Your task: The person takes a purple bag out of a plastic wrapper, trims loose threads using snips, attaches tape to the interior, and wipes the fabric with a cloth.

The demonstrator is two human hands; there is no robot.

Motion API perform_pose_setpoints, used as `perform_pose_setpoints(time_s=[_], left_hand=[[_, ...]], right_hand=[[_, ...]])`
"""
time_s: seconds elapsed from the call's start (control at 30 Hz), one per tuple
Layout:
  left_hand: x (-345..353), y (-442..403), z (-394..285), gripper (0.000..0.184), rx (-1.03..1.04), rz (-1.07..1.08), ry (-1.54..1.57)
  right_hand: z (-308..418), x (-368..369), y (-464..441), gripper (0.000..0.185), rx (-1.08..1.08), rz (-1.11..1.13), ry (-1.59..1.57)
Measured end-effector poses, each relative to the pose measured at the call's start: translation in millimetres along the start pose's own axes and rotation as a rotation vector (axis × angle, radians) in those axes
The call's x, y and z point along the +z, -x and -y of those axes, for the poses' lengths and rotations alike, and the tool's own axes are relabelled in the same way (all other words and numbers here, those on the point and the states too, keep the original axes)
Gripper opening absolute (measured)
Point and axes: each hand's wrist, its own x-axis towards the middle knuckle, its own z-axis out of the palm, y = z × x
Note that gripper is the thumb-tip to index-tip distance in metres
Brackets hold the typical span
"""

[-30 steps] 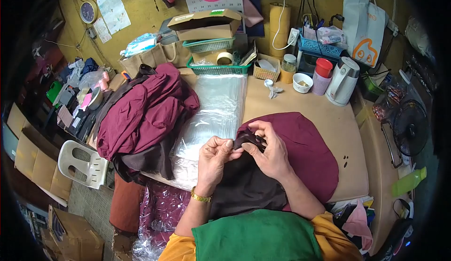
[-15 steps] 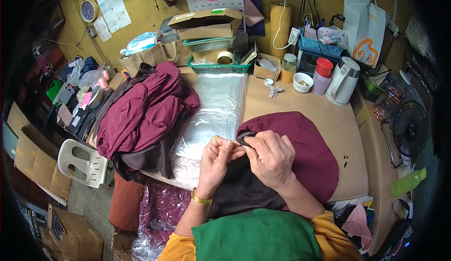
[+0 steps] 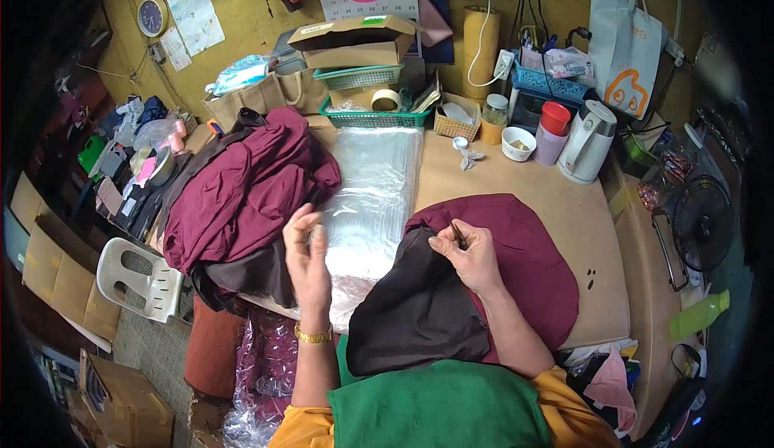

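My left hand (image 3: 308, 263) is raised over the plastic, left of the dark cloth, its fingers loosely bent and apart with nothing visible in them. Between the fingers of my right hand (image 3: 474, 261) is a small, slim dark tool (image 3: 459, 235); its exact kind is too small to make out. That hand is at the upper edge of a maroon fabric piece (image 3: 532, 263) with black-brown lining (image 3: 415, 311), which spreads over the table's front and my lap. A heap of the same maroon and dark fabric (image 3: 250, 186) lies to the left.
Clear plastic sheets (image 3: 375, 174) lie mid-table. Green baskets (image 3: 377, 114), a small white bowl (image 3: 518, 143), a lilac cup (image 3: 551, 147) and a white kettle (image 3: 588, 143) line the back. A white plastic stool (image 3: 141, 279) stands on the left, a black fan (image 3: 701, 222) at right.
My hands were together at the fabric edge. The left has moved away to the left and opened; the right stays near the edge, its dark tool now visible. More dark lining shows.
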Motion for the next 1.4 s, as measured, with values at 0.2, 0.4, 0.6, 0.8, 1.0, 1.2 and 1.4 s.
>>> perform_pose_setpoints(time_s=[0.2, 0.4, 0.6, 0.8, 1.0, 1.2, 1.4], left_hand=[[35.7, 28.1, -18.8, 0.030, -0.052, 0.641, -0.392], [17.7, 13.1, -7.9, 0.017, -0.157, 0.373, -0.232], [7.1, 4.8, -7.3, 0.024, 0.044, 0.370, -0.312], [31.2, 20.2, -8.0, 0.016, -0.146, 0.616, -0.287], [17.7, 14.2, -4.5, 0.017, -0.244, 0.448, -0.140], [8.0, 6.9, 6.1, 0.017, -0.302, 0.188, 0.471], [41.6, 16.2, -22.2, 0.021, -0.159, 0.684, -0.276]], right_hand=[[2.0, 4.8, 0.5, 0.033, -0.040, 0.063, 0.050], [-8.4, -7.3, -2.6, 0.027, -0.042, -0.111, -0.062], [0.8, -6.5, -3.2, 0.028, -0.027, -0.070, -0.081], [-2.1, -3.0, -4.3, 0.030, -0.050, -0.044, -0.027], [1.8, -6.6, -3.1, 0.030, -0.062, -0.057, -0.084], [-4.0, -5.8, -2.1, 0.031, -0.048, -0.044, -0.064], [9.6, 0.7, 0.4, 0.027, -0.090, 0.003, 0.058]])
